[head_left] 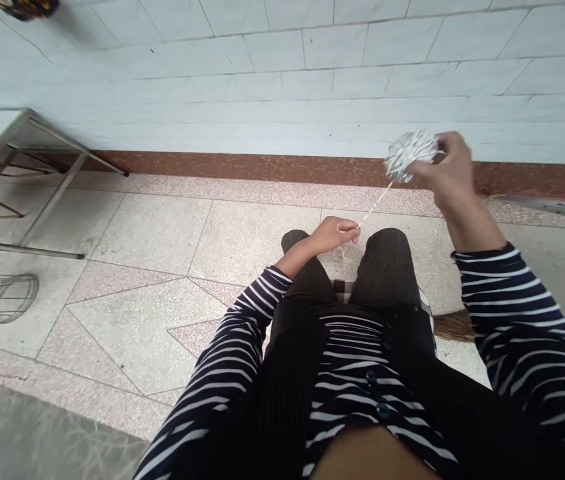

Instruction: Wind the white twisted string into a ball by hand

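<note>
A ball of white and grey twisted cord (411,155) is up at the right, in front of the tiled wall. My right hand (450,167) is closed round its right side, thumb below and fingers on top. One strand of cord (375,205) runs tight and slanting from the ball down to my left hand (335,235). There, above my knees, the left fingertips pinch the strand. Any cord beyond the left fingers is hidden or too thin to make out.
A metal-framed table (57,127) stands at the left, with a wire rack (12,298) on the floor below it. Straw bristles, like a broom's (455,325), show beside my right thigh. A white tiled wall (282,80) rises ahead.
</note>
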### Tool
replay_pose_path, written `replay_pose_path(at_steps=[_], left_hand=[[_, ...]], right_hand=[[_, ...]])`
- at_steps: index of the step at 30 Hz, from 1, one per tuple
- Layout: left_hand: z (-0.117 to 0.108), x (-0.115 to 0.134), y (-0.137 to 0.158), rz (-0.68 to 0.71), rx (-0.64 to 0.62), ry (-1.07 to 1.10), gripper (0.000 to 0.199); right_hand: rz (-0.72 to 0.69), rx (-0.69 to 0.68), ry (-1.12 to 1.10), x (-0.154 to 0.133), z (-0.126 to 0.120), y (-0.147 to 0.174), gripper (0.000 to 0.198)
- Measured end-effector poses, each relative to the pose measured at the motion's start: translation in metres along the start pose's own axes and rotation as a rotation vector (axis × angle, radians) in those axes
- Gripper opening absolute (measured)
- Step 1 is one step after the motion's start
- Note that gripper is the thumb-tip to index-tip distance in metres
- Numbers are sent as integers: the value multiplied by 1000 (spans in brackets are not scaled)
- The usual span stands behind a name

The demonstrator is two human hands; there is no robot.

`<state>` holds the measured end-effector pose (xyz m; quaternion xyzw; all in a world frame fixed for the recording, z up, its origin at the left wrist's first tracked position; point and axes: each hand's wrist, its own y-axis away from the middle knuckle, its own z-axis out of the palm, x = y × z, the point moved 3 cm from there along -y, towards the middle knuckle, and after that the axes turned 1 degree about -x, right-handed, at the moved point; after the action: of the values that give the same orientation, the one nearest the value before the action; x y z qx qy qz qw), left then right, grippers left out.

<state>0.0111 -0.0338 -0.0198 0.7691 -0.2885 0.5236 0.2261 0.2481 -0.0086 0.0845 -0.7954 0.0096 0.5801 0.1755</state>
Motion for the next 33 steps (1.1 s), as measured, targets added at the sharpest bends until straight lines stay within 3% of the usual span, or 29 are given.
replay_pose_path(at_steps=[2, 5, 7, 10, 12, 14, 16, 19, 23, 27, 30, 33], left_hand=[[-11, 6, 0, 9, 12, 25, 28], [-31, 13, -6, -4, 78, -90, 22], [-38, 16, -10, 24, 95, -244, 21], [-36, 16, -13, 146, 13, -372, 20], [-34, 12, -13, 197, 3, -378, 18], [-35, 4, -14, 191, 51, -359, 17], [-36, -5, -16, 165, 101, -324, 18], [-32, -18, -19, 110, 137, -231, 26], [-4, -31, -18, 17, 102, -64, 31], [22, -37, -6, -86, -3, 104, 29], [22, -28, 3, -77, -61, 145, 30], [8, -9, 3, 4, -65, 101, 35]], right_hand=[[44, -9, 225, 22, 11, 5, 74], [91, -328, 285, 51, 33, 28, 74], [107, -548, 217, 60, 41, 43, 68], [213, -802, 53, 62, 40, 58, 62], [343, -1014, -126, 59, 35, 66, 68], [458, -1136, -310, 56, 31, 74, 80], [528, -1086, -463, 54, 27, 80, 85], [540, -778, -596, 52, 23, 82, 75], [424, -434, -552, 50, 15, 62, 61], [341, -122, -314, 67, 0, 24, 55], [240, 105, -41, 85, -7, 10, 58], [143, 91, 284, 91, 9, 20, 60]])
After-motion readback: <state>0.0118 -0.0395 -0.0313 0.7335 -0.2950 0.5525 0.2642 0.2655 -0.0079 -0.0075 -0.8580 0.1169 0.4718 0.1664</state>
